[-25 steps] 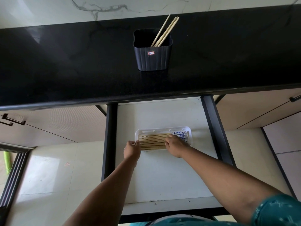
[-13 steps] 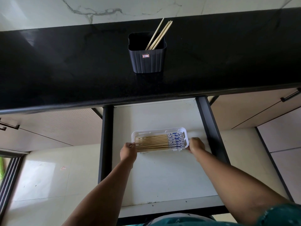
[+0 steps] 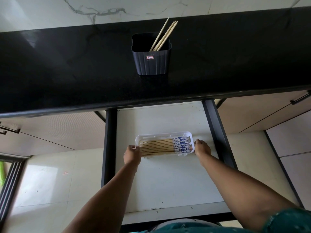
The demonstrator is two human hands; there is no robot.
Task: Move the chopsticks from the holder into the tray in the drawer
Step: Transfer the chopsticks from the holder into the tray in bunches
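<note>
**Both hands on the tray, three chopsticks left in the holder**

Open drawer, pale floor, dark side rails, pulled out below the black stone countertop. Sitting on the drawer floor: a white rectangular plastic tray, long axis left-right, toward the drawer's 12 o'clock half.

In the tray: a flat row of pale wooden chopsticks with blue-and-white patterned ends, lying side by side, parallel to the tray's long sides. Patterned ends all at the tray's 3 o'clock end; plain tips at 9 o'clock.

Left hand at the tray's 9 o'clock end, fingers curled over the rim, gripping it. Right hand at the 3 o'clock end, fingertips against the tray's short wall; fingers bent round the edge, holding it. Both forearms reach in from 6 o'clock. Teal patterned sleeve at the lower right corner of the view.

On the countertop, at 12 o'clock from the tray and well apart from it: a dark grey ribbed plastic holder, upright, small red label on its front. Three plain wooden chopsticks stand in it, leaning toward 1 o'clock, tops well clear of the rim.

White marble-veined wall behind the counter. Beige cabinet fronts either side of the drawer, dark handles; pale tiled floor below.
</note>
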